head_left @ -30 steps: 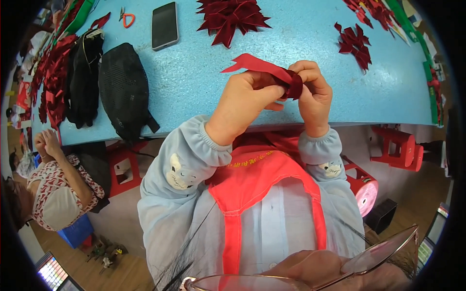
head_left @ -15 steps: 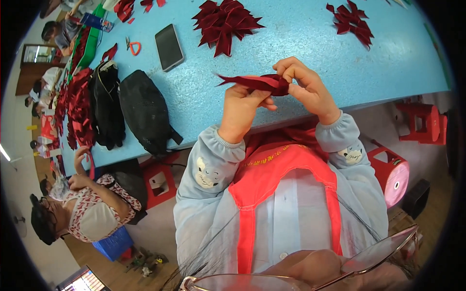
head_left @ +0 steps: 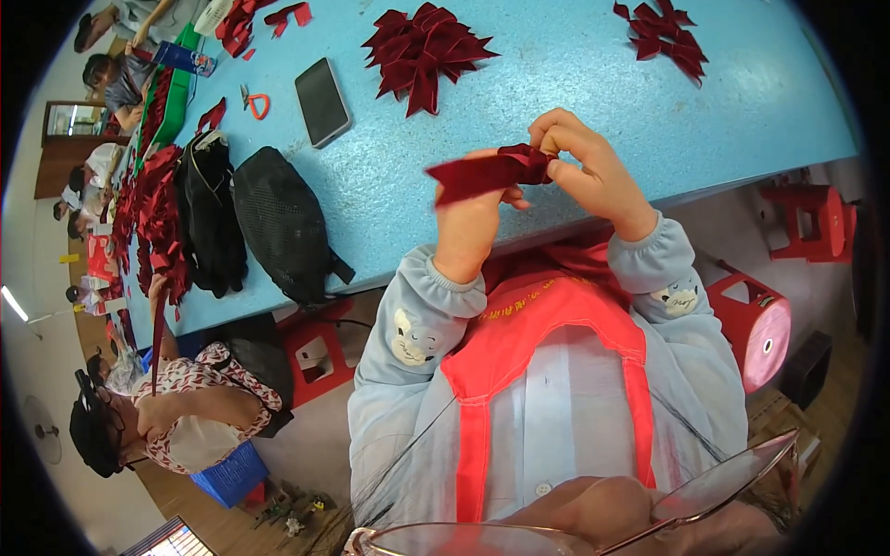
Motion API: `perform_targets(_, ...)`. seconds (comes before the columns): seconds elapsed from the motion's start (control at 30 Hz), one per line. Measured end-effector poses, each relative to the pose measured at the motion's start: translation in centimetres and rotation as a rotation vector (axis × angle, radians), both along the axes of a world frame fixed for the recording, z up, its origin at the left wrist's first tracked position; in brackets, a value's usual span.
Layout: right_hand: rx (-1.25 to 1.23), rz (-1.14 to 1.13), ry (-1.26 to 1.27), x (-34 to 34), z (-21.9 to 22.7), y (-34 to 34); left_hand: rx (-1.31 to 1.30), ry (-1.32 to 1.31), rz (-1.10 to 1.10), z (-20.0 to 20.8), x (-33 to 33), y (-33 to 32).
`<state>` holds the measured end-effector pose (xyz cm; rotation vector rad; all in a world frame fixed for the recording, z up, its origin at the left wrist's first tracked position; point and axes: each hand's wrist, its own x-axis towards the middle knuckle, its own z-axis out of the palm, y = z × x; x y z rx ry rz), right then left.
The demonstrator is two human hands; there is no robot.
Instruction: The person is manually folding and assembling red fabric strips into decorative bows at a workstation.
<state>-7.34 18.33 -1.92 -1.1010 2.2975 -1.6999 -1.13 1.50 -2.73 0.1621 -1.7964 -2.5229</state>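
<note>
A dark red velvet ribbon with a knot toward its right end stretches between my two hands above the near edge of the table. My right hand pinches the knotted end between thumb and fingers. Under the ribbon's tail, my left hand is closed around it, its fingers partly covered by the velvet. Beyond my hands lies a heap of finished-looking dark red ribbon bows. A smaller group of the same bows rests at the far right.
On the blue table are a phone, orange-handled snips, and two black pouches. Red ribbons pile along the left edge by a green tray. A co-worker sits at left; red stools stand right.
The ribbon's tail has turned over and dropped, now showing its broad velvet face. My left hand has shifted slightly right beneath it. The co-worker at left has pulled a ribbon out long.
</note>
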Motion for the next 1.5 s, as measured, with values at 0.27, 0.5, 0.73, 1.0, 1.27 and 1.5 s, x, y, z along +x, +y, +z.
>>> perform_targets(0.27,-0.055,-0.221,-0.127,1.2,0.5,-0.9,0.053,0.013,0.075,-0.2,0.0,0.2)
perform_targets(0.5,0.120,-0.473,0.469,2.1,1.1,-1.9,-0.181,0.058,0.070,0.0,0.5,0.3)
perform_targets(0.73,0.058,-0.513,0.548,2.1,0.0,-2.8,-0.155,0.115,0.133,0.0,0.3,0.8)
perform_targets(1.0,-0.222,-0.456,0.221,2.7,-1.1,-3.5,-0.084,0.129,0.160,0.3,0.2,1.2)
perform_targets(1.27,-0.266,-0.403,-0.128,2.5,-0.4,-3.3,0.070,0.131,0.201,0.6,-0.1,1.7)
perform_targets(1.5,-0.404,-0.265,-0.254,2.3,-0.5,-2.3,-0.431,0.356,0.185,0.8,-0.2,0.5)
